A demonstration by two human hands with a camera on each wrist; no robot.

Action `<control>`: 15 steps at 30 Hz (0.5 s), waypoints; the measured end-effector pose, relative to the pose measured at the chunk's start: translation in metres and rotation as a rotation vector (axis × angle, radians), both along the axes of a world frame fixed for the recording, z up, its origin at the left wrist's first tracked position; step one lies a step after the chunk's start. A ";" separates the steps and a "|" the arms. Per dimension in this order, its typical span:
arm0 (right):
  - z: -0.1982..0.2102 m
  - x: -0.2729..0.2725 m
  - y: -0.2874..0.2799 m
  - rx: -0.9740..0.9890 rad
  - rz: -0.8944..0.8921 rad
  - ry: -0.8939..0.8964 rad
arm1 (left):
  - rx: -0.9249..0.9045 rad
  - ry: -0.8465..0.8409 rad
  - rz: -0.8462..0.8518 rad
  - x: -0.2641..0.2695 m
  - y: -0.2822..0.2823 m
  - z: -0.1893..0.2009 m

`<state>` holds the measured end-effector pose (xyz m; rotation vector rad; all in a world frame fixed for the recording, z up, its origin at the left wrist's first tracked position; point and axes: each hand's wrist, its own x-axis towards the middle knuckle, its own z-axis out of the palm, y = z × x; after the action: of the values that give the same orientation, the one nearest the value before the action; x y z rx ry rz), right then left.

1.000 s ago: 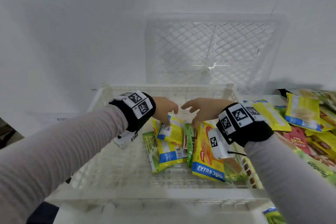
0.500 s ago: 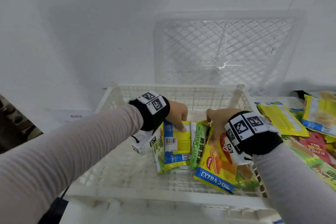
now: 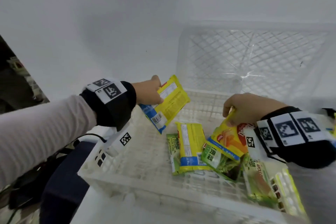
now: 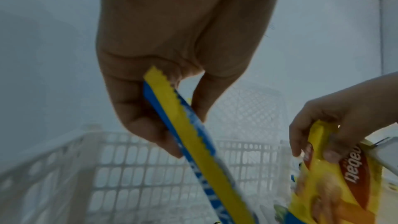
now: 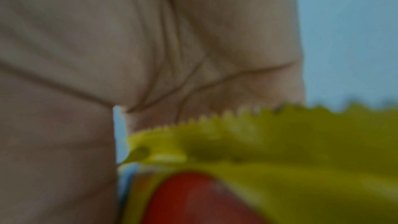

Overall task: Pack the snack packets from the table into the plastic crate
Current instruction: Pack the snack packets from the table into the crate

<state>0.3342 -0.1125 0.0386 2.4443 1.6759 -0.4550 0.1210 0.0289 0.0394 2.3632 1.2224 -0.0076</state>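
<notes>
My left hand pinches a yellow-and-blue snack packet by its top edge and holds it raised over the left half of the white plastic crate. The left wrist view shows that yellow-and-blue packet edge-on between thumb and fingers. My right hand grips the top of a yellow wafer packet with a red logo, tilted up over the crate's right side. Close up, the wafer packet shows its serrated edge against my palm. Several yellow and green packets lie on the crate floor.
A second white lattice crate stands on edge against the wall behind. More green packets rest by the crate's right front corner. Dark clothing and cables lie left of the crate. The left part of the crate floor is bare.
Both hands were pressing on packets lying in the crate. Now the left has lifted a yellow-and-blue packet up and left, and the right has raised the wafer packet's top.
</notes>
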 end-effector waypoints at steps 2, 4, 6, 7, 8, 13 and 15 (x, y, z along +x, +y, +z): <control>0.010 -0.005 0.008 0.147 -0.006 0.017 | 0.037 -0.022 0.085 -0.012 0.000 -0.006; 0.011 -0.013 0.022 0.302 -0.042 0.106 | 0.077 -0.033 0.139 -0.021 -0.002 -0.015; 0.004 -0.030 0.038 0.397 -0.126 0.289 | 0.107 -0.021 0.161 -0.027 -0.006 -0.025; -0.001 -0.042 0.044 0.420 -0.184 0.410 | 0.101 -0.006 0.162 -0.030 -0.007 -0.031; -0.008 -0.053 0.049 0.430 -0.241 0.519 | 0.087 0.019 0.155 -0.031 -0.007 -0.036; -0.046 -0.095 0.069 0.331 -0.294 0.621 | 0.067 0.223 0.135 -0.028 -0.004 -0.058; -0.061 -0.104 0.072 0.308 -0.305 0.603 | 0.106 0.285 0.153 -0.025 -0.007 -0.067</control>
<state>0.2301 -0.0407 -0.0223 3.0209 1.6555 -1.1502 0.0964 0.0216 -0.0275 2.4120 1.5700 -0.2433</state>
